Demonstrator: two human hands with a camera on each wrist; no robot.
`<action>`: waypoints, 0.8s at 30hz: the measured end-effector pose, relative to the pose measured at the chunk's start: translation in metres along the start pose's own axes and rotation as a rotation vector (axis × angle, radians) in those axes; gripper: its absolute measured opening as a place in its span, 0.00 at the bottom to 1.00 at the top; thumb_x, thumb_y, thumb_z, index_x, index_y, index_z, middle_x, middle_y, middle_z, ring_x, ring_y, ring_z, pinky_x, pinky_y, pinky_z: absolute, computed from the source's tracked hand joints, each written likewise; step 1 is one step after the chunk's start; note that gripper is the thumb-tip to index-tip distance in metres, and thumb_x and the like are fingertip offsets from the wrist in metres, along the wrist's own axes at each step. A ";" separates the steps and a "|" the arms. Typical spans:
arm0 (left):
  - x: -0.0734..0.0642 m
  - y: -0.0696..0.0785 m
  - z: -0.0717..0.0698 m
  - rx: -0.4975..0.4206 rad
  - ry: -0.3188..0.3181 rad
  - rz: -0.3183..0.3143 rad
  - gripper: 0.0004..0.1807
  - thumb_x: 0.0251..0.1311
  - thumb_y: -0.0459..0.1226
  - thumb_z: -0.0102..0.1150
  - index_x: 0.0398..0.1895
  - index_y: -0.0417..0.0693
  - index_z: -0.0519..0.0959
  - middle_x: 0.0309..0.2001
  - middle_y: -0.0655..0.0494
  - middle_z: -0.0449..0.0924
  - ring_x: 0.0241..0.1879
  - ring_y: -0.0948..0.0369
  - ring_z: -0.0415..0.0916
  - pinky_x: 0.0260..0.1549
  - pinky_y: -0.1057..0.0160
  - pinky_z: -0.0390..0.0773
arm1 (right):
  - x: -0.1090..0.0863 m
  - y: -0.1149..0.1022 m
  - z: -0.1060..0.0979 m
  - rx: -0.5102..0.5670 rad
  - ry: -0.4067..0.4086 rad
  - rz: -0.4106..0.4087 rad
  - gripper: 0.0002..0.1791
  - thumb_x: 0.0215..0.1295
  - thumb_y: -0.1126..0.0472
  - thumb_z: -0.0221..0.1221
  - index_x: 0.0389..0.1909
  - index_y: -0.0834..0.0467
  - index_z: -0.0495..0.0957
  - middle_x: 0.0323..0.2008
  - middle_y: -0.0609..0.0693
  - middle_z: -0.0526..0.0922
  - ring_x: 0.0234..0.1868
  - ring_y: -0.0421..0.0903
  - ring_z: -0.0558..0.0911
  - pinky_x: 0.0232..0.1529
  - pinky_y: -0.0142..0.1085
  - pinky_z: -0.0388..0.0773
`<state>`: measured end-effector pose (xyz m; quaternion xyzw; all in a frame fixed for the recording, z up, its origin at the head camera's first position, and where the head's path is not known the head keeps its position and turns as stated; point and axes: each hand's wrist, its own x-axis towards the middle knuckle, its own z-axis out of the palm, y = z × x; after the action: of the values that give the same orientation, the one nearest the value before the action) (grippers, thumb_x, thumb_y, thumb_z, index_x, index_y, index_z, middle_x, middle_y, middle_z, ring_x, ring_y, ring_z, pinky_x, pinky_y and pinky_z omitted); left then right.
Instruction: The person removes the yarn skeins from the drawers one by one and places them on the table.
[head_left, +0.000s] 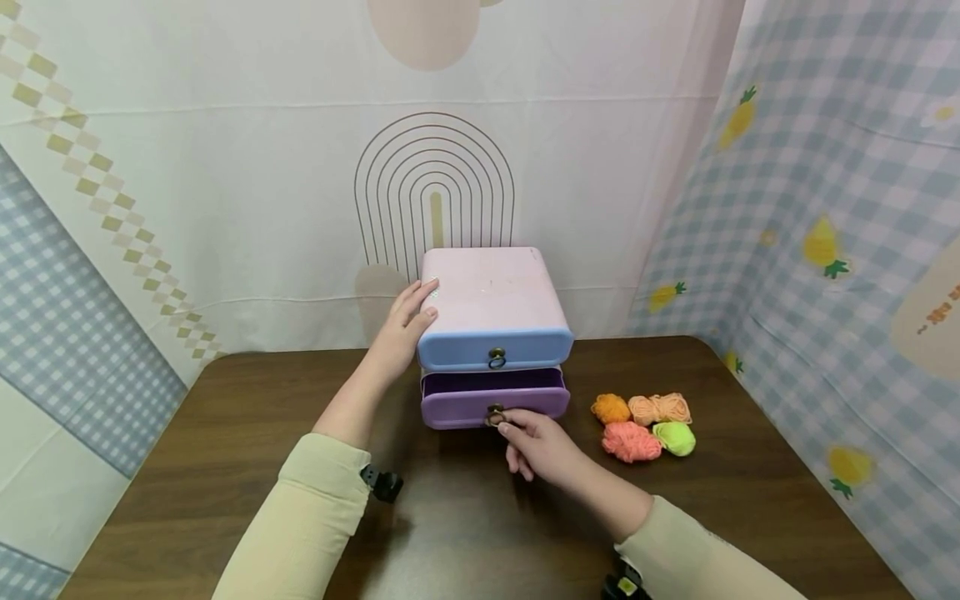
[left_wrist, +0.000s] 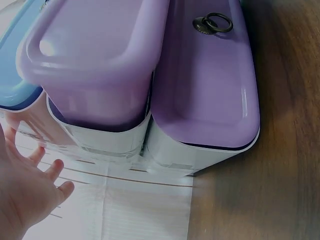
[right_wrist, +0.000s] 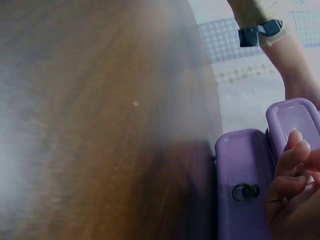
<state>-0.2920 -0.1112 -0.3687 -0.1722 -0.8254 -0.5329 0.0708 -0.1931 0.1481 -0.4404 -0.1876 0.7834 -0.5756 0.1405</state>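
A small drawer cabinet with a pale pink top [head_left: 491, 287] stands on the table. Its blue upper drawer [head_left: 450, 353] is closed, and the purple middle drawer [head_left: 453, 410] sticks out partway, showing a dark inside. Below it, a second purple drawer [left_wrist: 210, 90] with its own ring pull [left_wrist: 218, 23] is closed in the left wrist view. My left hand [head_left: 397, 337] rests against the cabinet's left side with fingers extended onto the top edge. My right hand [head_left: 543, 448] pinches the brass ring pull [head_left: 495, 417] of the middle drawer between thumb and finger.
To the right of the cabinet lie several yarn bundles: orange [head_left: 611, 408], peach [head_left: 660, 409], coral [head_left: 632, 442] and neon yellow-green [head_left: 674, 438]. A patterned cloth [head_left: 262, 183] hangs behind the brown wooden table [head_left: 247, 425], with gingham cloth [head_left: 810, 317] on the right.
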 end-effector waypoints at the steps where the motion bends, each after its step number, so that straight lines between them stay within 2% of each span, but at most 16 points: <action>1: 0.000 0.000 0.000 -0.001 -0.001 -0.001 0.29 0.73 0.51 0.44 0.76 0.63 0.62 0.79 0.53 0.44 0.77 0.48 0.40 0.70 0.38 0.44 | 0.003 0.000 0.000 0.008 0.002 -0.004 0.17 0.78 0.61 0.48 0.56 0.69 0.74 0.14 0.49 0.75 0.10 0.40 0.69 0.12 0.38 0.69; 9: 0.000 0.000 0.000 0.002 -0.013 0.001 0.30 0.73 0.52 0.43 0.76 0.63 0.61 0.79 0.52 0.43 0.77 0.47 0.39 0.69 0.37 0.44 | 0.023 0.004 -0.003 0.057 0.049 0.040 0.18 0.78 0.60 0.47 0.59 0.65 0.75 0.15 0.50 0.75 0.10 0.41 0.69 0.14 0.35 0.68; 15: 0.000 -0.001 0.000 -0.006 -0.015 -0.001 0.29 0.73 0.52 0.43 0.76 0.63 0.61 0.79 0.53 0.42 0.77 0.47 0.39 0.69 0.37 0.44 | 0.030 0.004 -0.005 0.081 0.056 0.071 0.18 0.79 0.60 0.46 0.60 0.64 0.74 0.17 0.50 0.76 0.11 0.41 0.69 0.15 0.36 0.69; 24: 0.003 -0.002 -0.001 -0.031 -0.037 -0.013 0.30 0.74 0.46 0.43 0.77 0.54 0.58 0.79 0.47 0.39 0.77 0.43 0.36 0.69 0.35 0.41 | 0.031 0.005 -0.007 0.105 0.042 0.065 0.18 0.79 0.60 0.46 0.59 0.65 0.74 0.17 0.49 0.75 0.11 0.40 0.69 0.15 0.35 0.69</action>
<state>-0.2958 -0.1126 -0.3693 -0.1777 -0.8194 -0.5428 0.0495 -0.2242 0.1412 -0.4427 -0.1422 0.7607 -0.6148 0.1524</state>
